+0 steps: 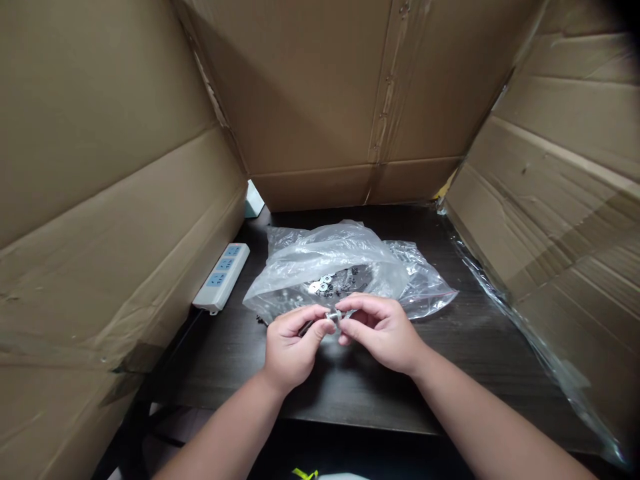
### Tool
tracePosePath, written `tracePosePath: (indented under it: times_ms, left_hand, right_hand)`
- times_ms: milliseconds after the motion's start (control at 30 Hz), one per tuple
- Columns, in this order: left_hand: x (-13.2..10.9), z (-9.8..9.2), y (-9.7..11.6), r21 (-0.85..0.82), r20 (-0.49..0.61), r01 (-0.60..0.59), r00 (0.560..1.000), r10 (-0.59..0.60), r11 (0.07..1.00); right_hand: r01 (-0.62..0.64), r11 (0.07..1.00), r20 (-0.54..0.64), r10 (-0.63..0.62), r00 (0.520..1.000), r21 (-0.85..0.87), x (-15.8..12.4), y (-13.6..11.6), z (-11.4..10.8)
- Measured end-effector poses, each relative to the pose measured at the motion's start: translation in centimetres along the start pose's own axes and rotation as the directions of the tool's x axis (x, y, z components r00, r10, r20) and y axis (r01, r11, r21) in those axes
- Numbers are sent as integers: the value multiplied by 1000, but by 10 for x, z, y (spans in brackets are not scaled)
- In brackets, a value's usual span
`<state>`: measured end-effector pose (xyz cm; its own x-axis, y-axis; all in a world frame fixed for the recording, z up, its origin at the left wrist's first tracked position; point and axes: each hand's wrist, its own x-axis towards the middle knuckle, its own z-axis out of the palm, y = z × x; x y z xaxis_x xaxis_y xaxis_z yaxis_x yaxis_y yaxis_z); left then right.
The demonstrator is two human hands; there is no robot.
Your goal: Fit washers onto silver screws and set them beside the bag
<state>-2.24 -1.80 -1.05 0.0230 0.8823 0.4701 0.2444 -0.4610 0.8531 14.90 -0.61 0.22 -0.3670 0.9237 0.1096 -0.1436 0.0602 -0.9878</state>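
Between my two hands is a small silvery metal fastener (333, 316), held above the near side of a clear plastic bag. It looks like a bolt with a nut or washer on it, too small to be sure. My left hand (296, 343) pinches its left end between thumb and forefinger. With thumb and fingers, my right hand (383, 331) grips the right end. Just beyond the fingertips, the open clear plastic bag (320, 257) lies on the table, with several silvery washers (323, 284) and small dark screws (345, 288) inside.
The dark wooden table (480, 347) is walled by cardboard on the left (150, 220), back (320, 100) and right (565, 233). A white power strip (223, 277) lies left of the bag. Clear plastic film (545, 360) runs along the right wall's foot.
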Motion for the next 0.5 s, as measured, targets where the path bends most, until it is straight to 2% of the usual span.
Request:
tracePosePath:
  times_ms: [167, 333, 400, 500]
  left_hand:
    - [0, 0, 2, 86, 45, -162, 986, 158, 983]
    - [0, -1, 2, 29, 102, -264, 960, 260, 964]
    - [1, -1, 2, 24, 94, -260, 962, 257, 965]
    - [1, 0, 3, 40, 55, -178, 983, 176, 983]
  right_hand:
    - [-75, 997, 59, 76, 995, -11, 0, -3, -2]
    - [-154, 985, 221, 135, 966, 73, 1, -3, -6]
    - [-195, 979, 231, 176, 957, 63, 2, -2, -7]
    - [-189, 982, 169, 182, 969, 24, 3, -1, -6]
